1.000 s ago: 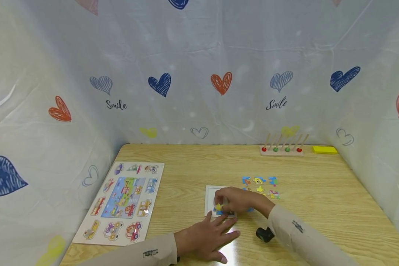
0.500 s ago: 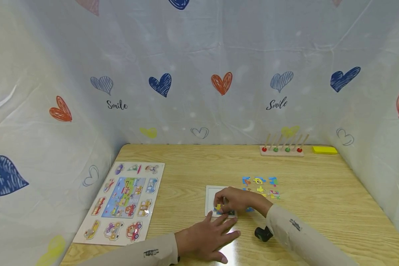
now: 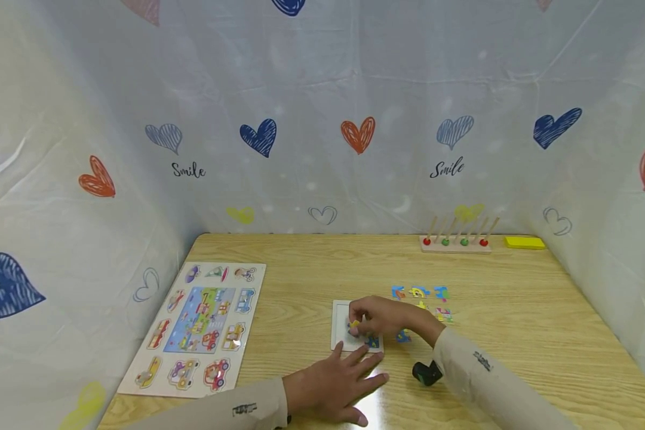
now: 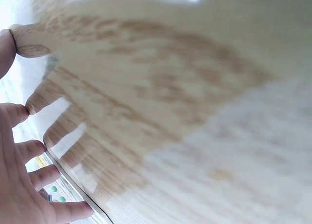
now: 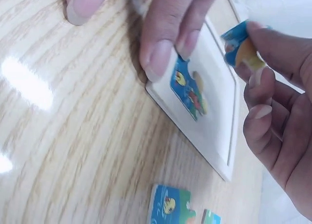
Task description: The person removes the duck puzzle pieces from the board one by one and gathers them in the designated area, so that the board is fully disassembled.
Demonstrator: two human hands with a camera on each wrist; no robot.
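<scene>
My right hand (image 3: 381,316) pinches a blue, orange and yellow jigsaw piece (image 5: 241,48) between thumb and fingers, held above the white puzzle tray (image 3: 340,319). In the right wrist view, a blue piece with a small yellow fish (image 5: 187,90) lies in the tray's corner near my left fingertips. My left hand (image 3: 338,385) has its fingers spread, with fingertips at the tray's near edge. Several loose jigsaw pieces (image 3: 419,292) lie on the table to the right of the tray, some partly hidden behind my right hand and forearm.
A vehicle puzzle board (image 3: 199,322) lies at the left. At the back right stand a wooden peg rack (image 3: 455,245) with red and green beads and a yellow block (image 3: 524,242). A black device (image 3: 427,374) is under my right wrist. Patterned curtains surround the wooden table (image 3: 301,257).
The right hand has lifted the pinched piece from the tray's near left part and turned it. The left hand stays in place.
</scene>
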